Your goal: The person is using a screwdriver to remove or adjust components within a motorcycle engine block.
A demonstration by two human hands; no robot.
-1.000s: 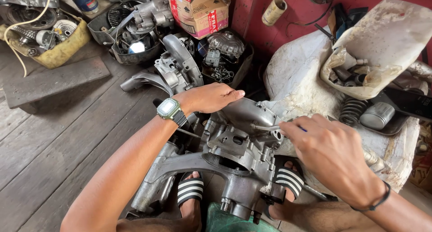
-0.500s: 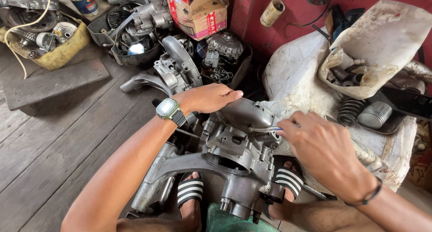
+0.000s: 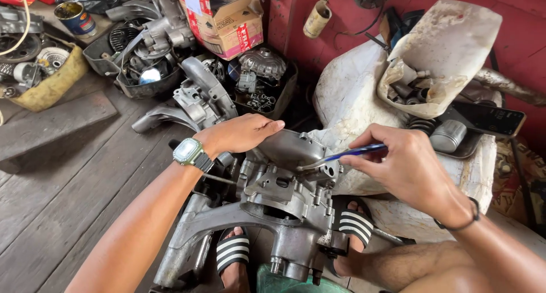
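Your left hand (image 3: 242, 133) pressed flat on the heavy, rigid engine casing (image 3: 278, 196); right-hand fingers (image 3: 369, 156) pinched the slim blue-handled tool (image 3: 341, 155).

The single head-worn camera looks steeply down, close over the engine casing (image 3: 284, 196) on the plank floor (image 3: 68, 196).

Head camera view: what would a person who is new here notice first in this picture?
First comes the grey metal engine casing in the lower centre, between two feet in striped sandals. The left hand, with a wristwatch, rests on its top, while the right hand holds a blue-handled tool against it. Behind lie more engine parts on the wooden floor and a cardboard box.
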